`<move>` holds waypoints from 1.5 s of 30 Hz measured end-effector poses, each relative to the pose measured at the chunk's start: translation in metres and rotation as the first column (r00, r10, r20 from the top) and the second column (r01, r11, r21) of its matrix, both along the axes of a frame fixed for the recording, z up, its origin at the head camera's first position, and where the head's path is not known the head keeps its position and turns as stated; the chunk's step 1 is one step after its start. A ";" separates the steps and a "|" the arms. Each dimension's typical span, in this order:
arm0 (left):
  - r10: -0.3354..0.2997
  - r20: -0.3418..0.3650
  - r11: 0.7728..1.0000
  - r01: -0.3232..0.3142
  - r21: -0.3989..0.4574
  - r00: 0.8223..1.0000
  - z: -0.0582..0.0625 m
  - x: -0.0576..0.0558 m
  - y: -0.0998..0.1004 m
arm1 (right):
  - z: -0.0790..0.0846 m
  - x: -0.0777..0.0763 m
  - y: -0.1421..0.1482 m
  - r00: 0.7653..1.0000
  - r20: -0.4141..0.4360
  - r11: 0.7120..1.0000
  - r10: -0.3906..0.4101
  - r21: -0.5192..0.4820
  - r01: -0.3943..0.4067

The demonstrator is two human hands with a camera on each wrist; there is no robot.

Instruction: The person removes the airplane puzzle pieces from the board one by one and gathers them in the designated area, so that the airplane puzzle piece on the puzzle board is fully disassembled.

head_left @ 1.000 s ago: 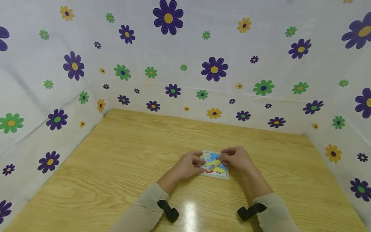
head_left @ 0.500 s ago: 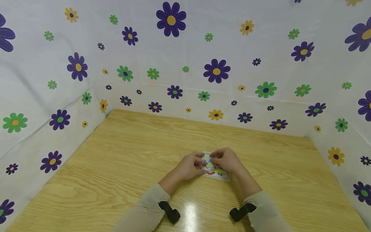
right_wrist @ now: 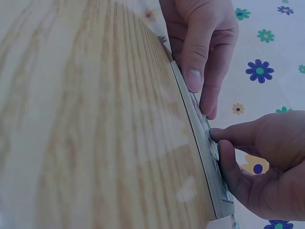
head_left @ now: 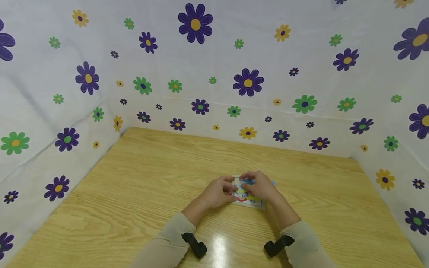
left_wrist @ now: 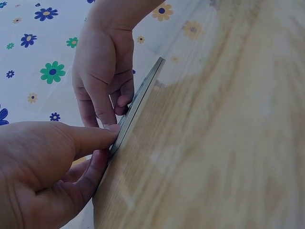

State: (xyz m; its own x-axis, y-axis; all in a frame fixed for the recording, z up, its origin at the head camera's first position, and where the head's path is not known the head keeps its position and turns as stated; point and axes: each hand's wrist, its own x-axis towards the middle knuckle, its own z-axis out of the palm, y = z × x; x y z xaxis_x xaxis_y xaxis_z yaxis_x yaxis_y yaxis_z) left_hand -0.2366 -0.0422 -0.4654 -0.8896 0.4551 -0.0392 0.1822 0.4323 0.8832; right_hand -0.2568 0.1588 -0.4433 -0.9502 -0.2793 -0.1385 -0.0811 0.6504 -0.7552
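Observation:
A small picture puzzle (head_left: 256, 204) with a pale border lies on the table, showing a yellow and red airplane on blue. At its left edge, my left hand (head_left: 218, 191) holds it with thumb and fingers. My right hand (head_left: 262, 186) is over the upper right part, thumb and index finger pinching close together at its surface. A blue puzzle piece (head_left: 273, 182) sticks out to the right from behind that hand, past the border; the rest of it is hidden. Seen edge-on in the right wrist view, the puzzle board (right_wrist: 193, 107) is thin and flat.
The wooden table (head_left: 151, 167) has a light grain and a glossy reflection near its front. White flower-printed cloth (head_left: 214, 56) stands around its back and sides. A black wrist strap (head_left: 195, 245) is on each sleeve.
My right hand has moved left from the puzzle's right edge over the picture. A blue piece now shows beyond the right border. The left hand stays at the left edge.

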 end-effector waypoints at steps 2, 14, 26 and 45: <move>-0.002 -0.005 1.000 0.002 0.000 1.000 0.000 0.000 0.000 | 0.001 0.000 -0.001 1.000 -0.006 1.000 0.003 0.019 -0.003; -0.003 -0.002 1.000 0.003 0.013 1.000 0.000 0.000 -0.002 | 0.003 0.001 -0.004 1.000 -0.010 1.000 -0.017 0.015 0.017; 0.009 -0.012 1.000 -0.009 0.007 1.000 0.000 -0.001 0.000 | -0.001 0.002 0.011 0.987 0.117 0.958 -0.106 -0.253 0.133; 0.000 -0.030 1.000 0.000 0.001 1.000 -0.002 0.000 0.001 | 0.004 0.009 0.056 0.970 0.155 0.934 -0.187 -0.277 0.225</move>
